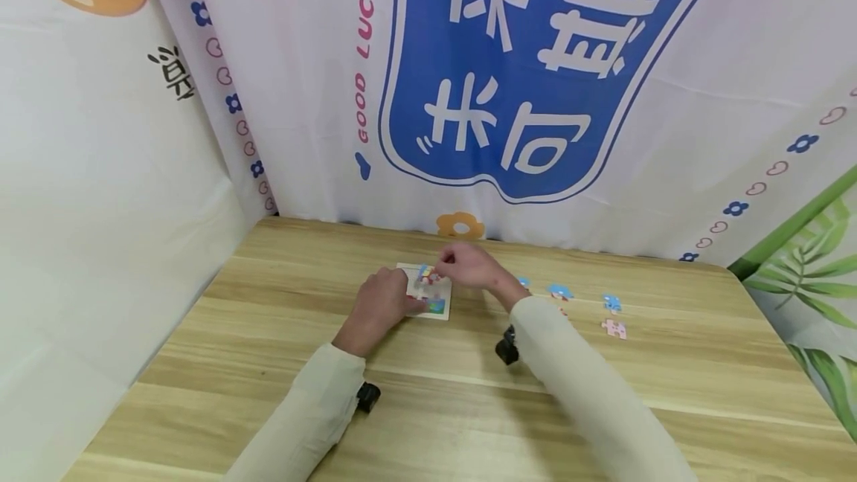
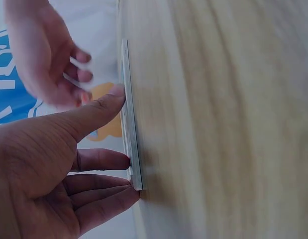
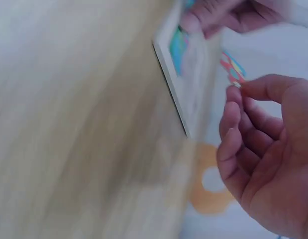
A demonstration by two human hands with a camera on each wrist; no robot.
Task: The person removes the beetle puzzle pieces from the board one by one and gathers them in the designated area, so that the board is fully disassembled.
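A small pale puzzle board [image 1: 445, 290] lies on the wooden table, with a green and blue puzzle piece [image 1: 437, 306] set along its near side. My left hand [image 1: 382, 303] rests at the board's left side; its thumb [image 3: 191, 22] lies on the board's face and the other fingertips touch the edge, as the left wrist view shows. Above the far right part of the board, my right hand [image 1: 472, 266] pinches a red, yellow and blue puzzle piece [image 3: 233, 67] between thumb and index finger. That piece is lifted off the board. Part of the board is hidden by both hands.
Right of the board lie several loose pieces: a blue one [image 1: 560, 291], another blue one [image 1: 612, 303] and a pink one [image 1: 614, 329]. The right forearm partly covers some. A printed curtain [image 1: 321, 95] hangs behind the table [image 1: 268, 363].
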